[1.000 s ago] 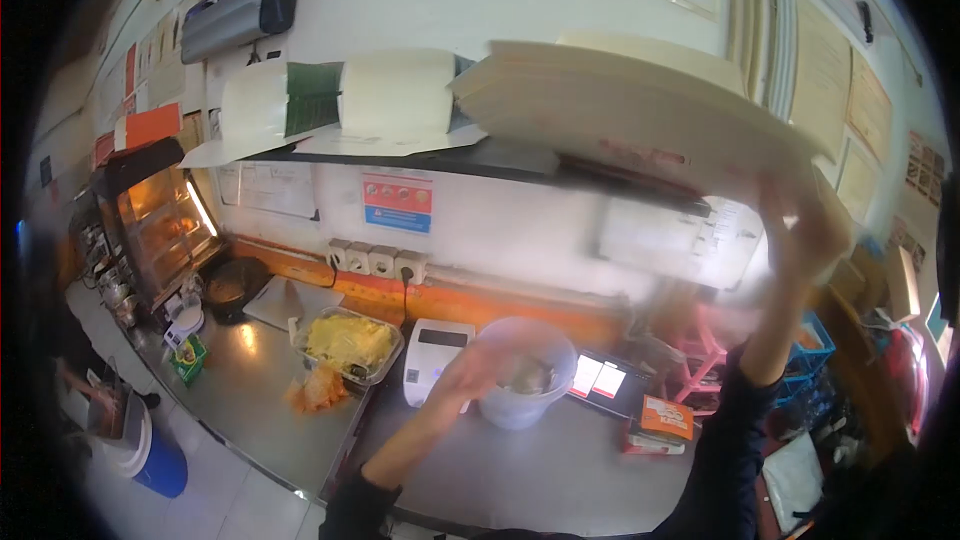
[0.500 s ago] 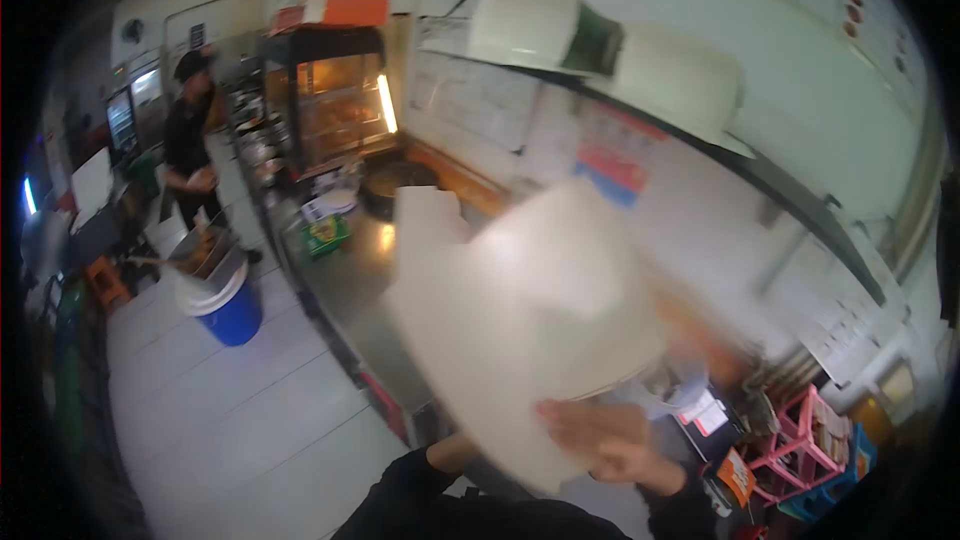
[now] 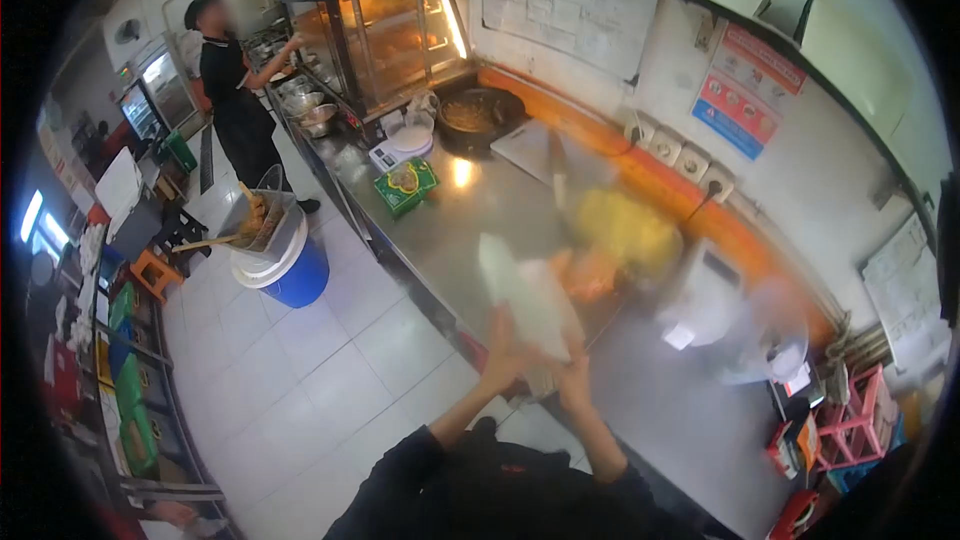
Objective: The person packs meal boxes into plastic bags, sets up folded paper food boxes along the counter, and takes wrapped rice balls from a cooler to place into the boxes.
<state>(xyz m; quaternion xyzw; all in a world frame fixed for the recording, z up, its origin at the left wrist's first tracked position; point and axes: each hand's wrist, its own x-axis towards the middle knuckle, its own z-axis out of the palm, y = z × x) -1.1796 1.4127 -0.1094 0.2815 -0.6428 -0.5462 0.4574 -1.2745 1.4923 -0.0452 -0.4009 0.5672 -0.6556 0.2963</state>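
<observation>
A pale, sheet-like piece (image 3: 535,305), blurred by motion, is held between my two hands above the front edge of the metal counter (image 3: 420,245). My left hand (image 3: 503,350) grips its left side, and my right hand (image 3: 572,375) has hold of its lower right side. Just beyond it lie an orange item (image 3: 590,275) and a blurred yellow bundle (image 3: 630,230). Farther back on the counter are a green box (image 3: 407,186), a white scale (image 3: 402,148) and a white board (image 3: 530,152).
A dark pan (image 3: 480,115) sits beside a lit display cabinet (image 3: 395,30). On the left, a person in black (image 3: 238,90) stands by the counter. A blue bucket (image 3: 300,280) bears a clear tub (image 3: 270,225). Pink rack (image 3: 855,420) at right.
The large pale sheets are no longer spread high before the wall; a smaller-looking piece is now low between my hands. My view has shifted, showing more counter. The other person has an arm stretched out.
</observation>
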